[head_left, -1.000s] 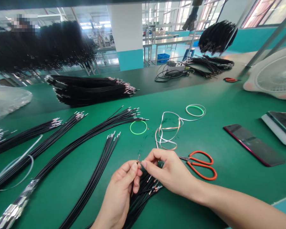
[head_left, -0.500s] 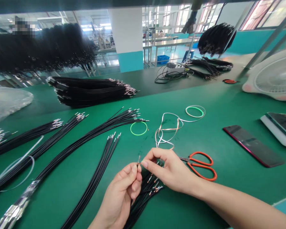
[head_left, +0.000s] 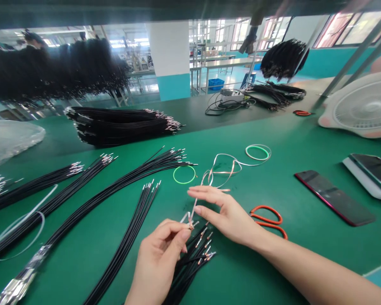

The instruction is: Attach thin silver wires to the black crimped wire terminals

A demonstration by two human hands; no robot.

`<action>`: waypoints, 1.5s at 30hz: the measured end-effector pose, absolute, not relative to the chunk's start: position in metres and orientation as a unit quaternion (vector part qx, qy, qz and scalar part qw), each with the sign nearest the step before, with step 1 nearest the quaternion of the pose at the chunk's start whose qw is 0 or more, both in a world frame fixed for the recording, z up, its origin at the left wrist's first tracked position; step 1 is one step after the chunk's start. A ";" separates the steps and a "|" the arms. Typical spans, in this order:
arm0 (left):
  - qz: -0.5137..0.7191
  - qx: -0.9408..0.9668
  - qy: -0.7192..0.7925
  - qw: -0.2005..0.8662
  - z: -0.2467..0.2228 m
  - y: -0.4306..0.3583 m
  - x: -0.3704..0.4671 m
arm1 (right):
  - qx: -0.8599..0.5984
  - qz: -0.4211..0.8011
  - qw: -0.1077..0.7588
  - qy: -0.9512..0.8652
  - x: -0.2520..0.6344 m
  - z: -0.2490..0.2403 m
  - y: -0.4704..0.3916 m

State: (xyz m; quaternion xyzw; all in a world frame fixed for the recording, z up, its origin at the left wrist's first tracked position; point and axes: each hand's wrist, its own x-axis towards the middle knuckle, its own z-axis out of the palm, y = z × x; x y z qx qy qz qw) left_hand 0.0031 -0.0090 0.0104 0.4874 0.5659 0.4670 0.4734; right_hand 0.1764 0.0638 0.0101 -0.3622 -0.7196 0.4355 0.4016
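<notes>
My left hand [head_left: 167,250] is closed in a pinch on the tip of a cable, where a bit of copper-coloured foil shows. A thin copper and white tape strip [head_left: 193,209] rises from that spot towards the tangled tape [head_left: 214,173] behind. Just above, my right hand [head_left: 224,214] has its thumb and fingers apart, with the strip passing close to the thumb tip; whether they touch I cannot tell. Below my hands lies a bundle of black cables [head_left: 190,271] with copper-wrapped ends. Orange-handled scissors [head_left: 268,218] lie partly hidden behind my right wrist.
More black cable bundles [head_left: 114,186] spread over the green table at left. A thick bundle [head_left: 120,125] lies behind them. A green ring [head_left: 184,174] and a tape roll [head_left: 258,152] lie mid-table. Two phones [head_left: 333,197] [head_left: 374,169] and a white fan [head_left: 365,103] are at right.
My right hand has come away from the pinched cable tip, its fingers now spread. The tape strip now shows between my hands. The left hand has shifted slightly right and down.
</notes>
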 end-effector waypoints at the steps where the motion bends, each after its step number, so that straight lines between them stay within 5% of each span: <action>1: 0.470 0.528 0.566 0.424 0.011 -0.009 0.003 | -0.375 0.427 0.407 -0.715 0.179 0.012 0.065; 6: 0.484 0.629 0.541 0.277 0.006 -0.010 0.002 | -0.418 0.465 0.398 -0.671 0.185 0.021 0.066; 13: 0.470 0.675 0.528 0.209 0.001 -0.013 0.001 | -0.398 0.630 0.259 -0.615 0.183 0.024 0.062; 19: 0.422 0.731 0.510 0.167 0.000 -0.013 -0.002 | -0.395 0.692 0.258 -0.547 0.175 0.018 0.057; 37: 0.343 0.799 0.482 0.108 -0.004 -0.015 -0.002 | -0.377 0.666 0.279 -0.581 0.174 0.011 0.055; 45: 0.338 0.766 0.517 0.177 -0.009 -0.018 0.005 | -0.385 0.590 0.269 -0.656 0.177 0.010 0.052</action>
